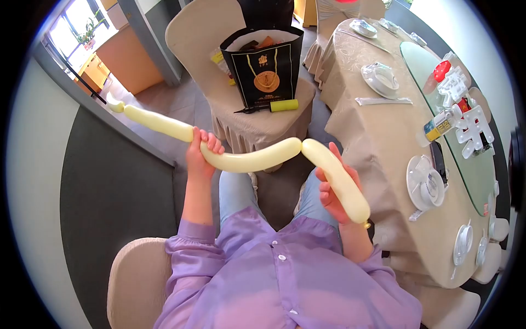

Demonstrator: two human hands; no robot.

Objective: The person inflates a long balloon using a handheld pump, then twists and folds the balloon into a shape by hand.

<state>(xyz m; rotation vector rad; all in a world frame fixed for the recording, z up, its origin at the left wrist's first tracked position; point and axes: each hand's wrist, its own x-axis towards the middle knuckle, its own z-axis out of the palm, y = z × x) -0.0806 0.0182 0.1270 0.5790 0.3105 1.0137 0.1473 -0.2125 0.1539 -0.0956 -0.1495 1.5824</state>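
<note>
A long pale yellow modelling balloon (257, 157) stretches across my lap. It narrows at a twist near the middle, with a small bulb at its far left tip and a knot at the lower right end. My left hand (201, 151) wraps its fingers round the balloon's left part. On the other side of the twist, my right hand (331, 192) grips the right section from behind, and part of that hand is hidden by it. Ahead on a chair lies a hand pump (276, 106) with a yellow-green barrel and black nozzle.
The covered chair (227, 93) bears a black paper bag (263, 71) with things inside. To the right, a cloth-covered table (361, 129) holds wrapped tableware (424, 183), a glass turntable (466, 178), a bottle (441, 123) and white plastic pieces (475, 131). A doorway opens at upper left.
</note>
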